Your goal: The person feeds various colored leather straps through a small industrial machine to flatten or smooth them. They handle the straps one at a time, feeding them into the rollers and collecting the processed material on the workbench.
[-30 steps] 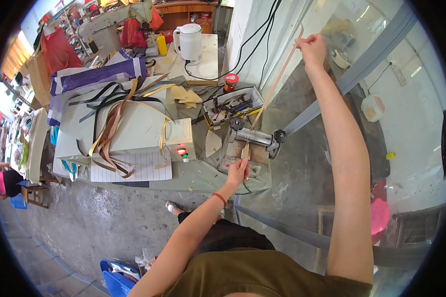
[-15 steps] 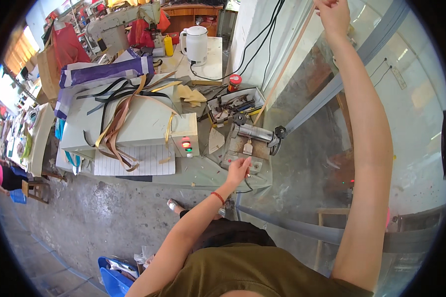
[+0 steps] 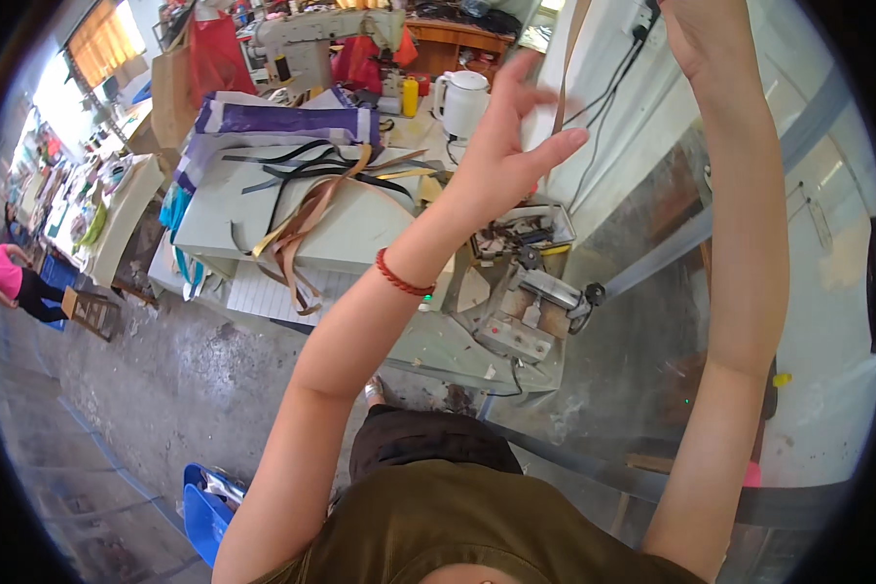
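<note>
My left hand (image 3: 506,146) is raised over the bench with thumb and fingers apart, its fingertips slightly blurred. A thin tan strip (image 3: 567,63) hangs beside those fingers and runs up out of the top edge. Whether the fingers touch it I cannot tell. My right hand (image 3: 699,39) is lifted high at the top right, its fingers cut off or turned away, so what it holds is hidden. Below on the bench sits a small metal device (image 3: 545,292) with a cylinder and black knobs.
Brown and black strips (image 3: 307,209) drape over a pale box-shaped machine (image 3: 214,229). Behind stand a sewing machine (image 3: 311,44), a yellow bottle (image 3: 410,95) and a white kettle (image 3: 462,102). A tool box (image 3: 526,234) lies near the wall cables. A person (image 3: 15,277) is far left.
My left hand has risen from the metal device up to the hanging strip, and its fingers have spread. My right hand stays high. The view has shifted, moving the bench rightward.
</note>
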`<action>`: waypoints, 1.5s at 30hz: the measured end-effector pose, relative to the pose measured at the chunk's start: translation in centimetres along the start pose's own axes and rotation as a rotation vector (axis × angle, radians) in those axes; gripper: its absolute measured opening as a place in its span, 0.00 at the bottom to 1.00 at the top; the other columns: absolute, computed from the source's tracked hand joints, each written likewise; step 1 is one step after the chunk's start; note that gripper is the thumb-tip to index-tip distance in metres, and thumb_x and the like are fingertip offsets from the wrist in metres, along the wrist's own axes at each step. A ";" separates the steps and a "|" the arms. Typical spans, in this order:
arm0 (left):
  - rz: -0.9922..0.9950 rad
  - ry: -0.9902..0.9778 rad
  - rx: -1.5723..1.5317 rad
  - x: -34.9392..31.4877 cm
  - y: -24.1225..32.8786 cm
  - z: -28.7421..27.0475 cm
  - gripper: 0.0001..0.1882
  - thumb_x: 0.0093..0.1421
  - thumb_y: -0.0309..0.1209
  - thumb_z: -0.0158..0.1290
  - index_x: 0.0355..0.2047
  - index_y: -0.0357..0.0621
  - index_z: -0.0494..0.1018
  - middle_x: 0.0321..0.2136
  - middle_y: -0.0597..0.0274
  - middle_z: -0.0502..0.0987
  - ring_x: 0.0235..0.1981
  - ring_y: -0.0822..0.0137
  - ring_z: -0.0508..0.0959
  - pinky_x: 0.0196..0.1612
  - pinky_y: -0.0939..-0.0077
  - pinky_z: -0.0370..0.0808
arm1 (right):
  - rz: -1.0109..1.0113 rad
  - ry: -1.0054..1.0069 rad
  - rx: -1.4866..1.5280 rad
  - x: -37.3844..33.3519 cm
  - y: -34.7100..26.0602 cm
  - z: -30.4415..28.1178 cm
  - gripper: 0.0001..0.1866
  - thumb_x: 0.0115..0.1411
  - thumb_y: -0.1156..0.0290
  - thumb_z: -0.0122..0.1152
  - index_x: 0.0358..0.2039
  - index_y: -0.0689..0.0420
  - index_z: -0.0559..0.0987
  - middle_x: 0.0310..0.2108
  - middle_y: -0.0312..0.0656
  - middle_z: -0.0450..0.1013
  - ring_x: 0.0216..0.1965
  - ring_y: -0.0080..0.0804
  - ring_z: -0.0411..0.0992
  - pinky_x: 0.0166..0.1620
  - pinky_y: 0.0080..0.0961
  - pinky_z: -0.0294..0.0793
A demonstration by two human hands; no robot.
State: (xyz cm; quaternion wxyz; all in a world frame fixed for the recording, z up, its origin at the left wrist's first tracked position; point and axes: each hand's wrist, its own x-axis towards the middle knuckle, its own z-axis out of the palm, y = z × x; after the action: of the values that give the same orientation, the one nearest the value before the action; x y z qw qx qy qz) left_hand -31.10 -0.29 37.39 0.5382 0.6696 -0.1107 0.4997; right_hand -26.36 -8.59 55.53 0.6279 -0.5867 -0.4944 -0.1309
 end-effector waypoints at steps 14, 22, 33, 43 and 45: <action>-1.154 -0.195 0.253 -29.6 -6.5 -21.4 0.13 0.63 0.35 0.48 0.36 0.39 0.76 0.15 0.67 0.65 0.20 0.77 0.64 0.23 0.79 0.62 | 0.907 0.113 0.093 -14.0 36.2 9.5 0.12 0.53 0.78 0.55 0.40 0.56 0.74 0.28 0.33 0.74 0.25 0.22 0.73 0.25 0.19 0.70; -0.989 -0.453 0.355 -23.7 -9.0 -29.3 0.14 0.56 0.35 0.55 0.39 0.39 0.74 0.23 0.53 0.77 0.24 0.61 0.77 0.30 0.71 0.72 | 0.555 -0.689 -0.783 -18.1 40.2 14.6 0.10 0.49 0.66 0.62 0.31 0.57 0.80 0.25 0.42 0.76 0.27 0.30 0.75 0.30 0.30 0.72; -0.529 -0.298 0.805 -6.6 -20.9 -28.3 0.08 0.52 0.32 0.55 0.29 0.41 0.76 0.28 0.57 0.75 0.31 0.56 0.75 0.35 0.64 0.72 | 1.099 -0.457 -0.389 -13.8 37.3 29.0 0.13 0.49 0.63 0.67 0.27 0.61 0.78 0.16 0.40 0.74 0.13 0.26 0.71 0.16 0.23 0.69; -0.746 -0.270 0.216 -5.2 -26.3 -28.3 0.11 0.56 0.30 0.56 0.36 0.35 0.75 0.32 0.58 0.79 0.32 0.69 0.77 0.36 0.79 0.72 | 1.288 -0.279 0.363 -14.1 36.7 27.6 0.11 0.50 0.64 0.68 0.30 0.53 0.76 0.27 0.33 0.74 0.29 0.23 0.73 0.30 0.22 0.70; -0.849 -0.193 -0.080 -5.2 -27.1 -29.0 0.09 0.58 0.28 0.54 0.36 0.34 0.74 0.29 0.64 0.77 0.30 0.77 0.74 0.34 0.83 0.71 | 1.254 -0.225 0.306 -14.0 36.4 27.7 0.10 0.51 0.65 0.67 0.29 0.54 0.75 0.27 0.33 0.74 0.30 0.23 0.73 0.32 0.20 0.70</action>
State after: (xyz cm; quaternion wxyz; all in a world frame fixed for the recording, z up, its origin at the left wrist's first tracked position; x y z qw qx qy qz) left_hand -30.91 32.54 14.50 0.7086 0.6780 0.1054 0.1643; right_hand -18.90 19.69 17.70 0.6058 -0.6779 -0.1342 0.3943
